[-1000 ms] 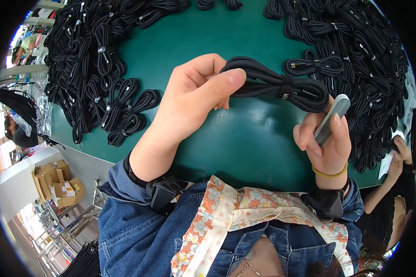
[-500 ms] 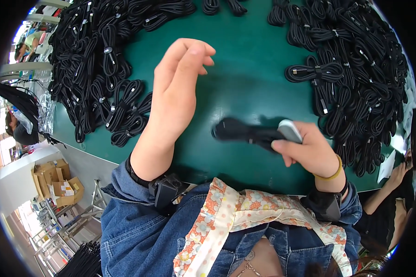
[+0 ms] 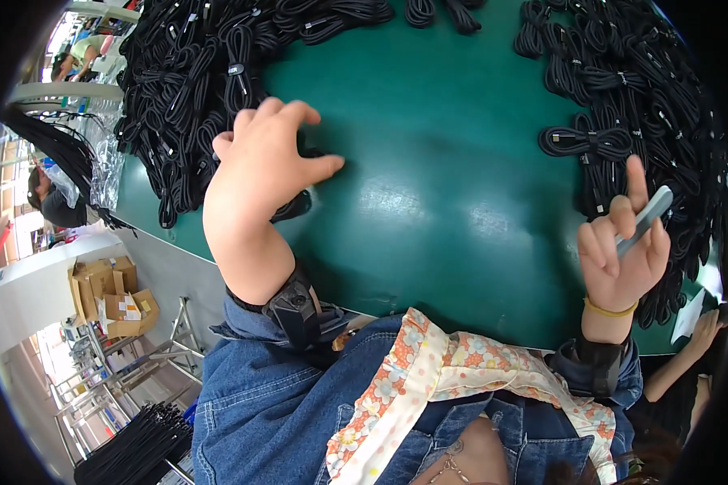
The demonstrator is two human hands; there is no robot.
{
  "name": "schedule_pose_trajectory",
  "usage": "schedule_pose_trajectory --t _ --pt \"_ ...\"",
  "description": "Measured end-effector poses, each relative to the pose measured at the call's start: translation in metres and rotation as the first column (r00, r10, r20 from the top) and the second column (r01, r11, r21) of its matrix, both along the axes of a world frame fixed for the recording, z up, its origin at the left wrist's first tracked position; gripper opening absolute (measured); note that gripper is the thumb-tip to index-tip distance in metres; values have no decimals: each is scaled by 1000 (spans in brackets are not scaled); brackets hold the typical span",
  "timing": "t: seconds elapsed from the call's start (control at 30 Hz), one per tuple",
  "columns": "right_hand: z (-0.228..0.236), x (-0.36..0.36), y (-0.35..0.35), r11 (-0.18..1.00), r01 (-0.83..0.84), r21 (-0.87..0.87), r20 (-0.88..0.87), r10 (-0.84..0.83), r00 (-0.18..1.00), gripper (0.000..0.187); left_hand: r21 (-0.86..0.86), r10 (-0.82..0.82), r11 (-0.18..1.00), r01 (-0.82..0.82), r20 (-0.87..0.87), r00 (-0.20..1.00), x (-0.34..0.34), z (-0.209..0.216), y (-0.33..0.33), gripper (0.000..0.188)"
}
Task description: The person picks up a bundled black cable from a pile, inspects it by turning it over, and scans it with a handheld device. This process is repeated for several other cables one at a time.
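My left hand (image 3: 259,166) reaches over the left-hand pile, its fingers and thumb spread. Under it, partly hidden, lies a black coiled cable (image 3: 293,208). In my right hand (image 3: 619,263), at the table's right side, is a slim grey flat-sided tool (image 3: 647,218) with a rounded end; its kind does not show. The tool lies between the fingers, and the index finger points upward. Beside this hand runs the right-hand pile of black bundled cables (image 3: 663,121). One tied cable bundle (image 3: 586,143) rests crosswise at that pile's inner edge.
Bundled black cables (image 3: 170,105) cover the left of the green table (image 3: 412,145), with more along its far edge. Loose black cables (image 3: 52,141) hang at the left. Cardboard boxes (image 3: 113,295) and a metal rack (image 3: 137,364) stand lower left. Another person's arm (image 3: 683,356) is at the right.
My right hand has moved right, and the cable bundle it held is no longer in it; the grey tool stays. My left hand has lowered leftward to the cables, fingers spreading. The view shifted slightly.
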State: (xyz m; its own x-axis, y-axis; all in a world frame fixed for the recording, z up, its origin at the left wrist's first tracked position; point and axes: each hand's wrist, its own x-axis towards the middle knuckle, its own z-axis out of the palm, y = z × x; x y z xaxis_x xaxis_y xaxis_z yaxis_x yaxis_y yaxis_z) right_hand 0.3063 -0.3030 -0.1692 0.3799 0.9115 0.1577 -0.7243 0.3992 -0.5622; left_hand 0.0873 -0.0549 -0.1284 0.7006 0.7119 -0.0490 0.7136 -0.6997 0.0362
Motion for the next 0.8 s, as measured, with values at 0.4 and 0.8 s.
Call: schedule_pose_trajectory --t 0.4,0.8 --pt "-4 -8 1 998 -55 33 -74 57 996 44 -302 -127 944 135 47 991 11 -19 8 28" --pt "0 -22 10 941 -43 -335 -7 43 999 31 -419 228 480 771 908 351 38 -10 -29 18"
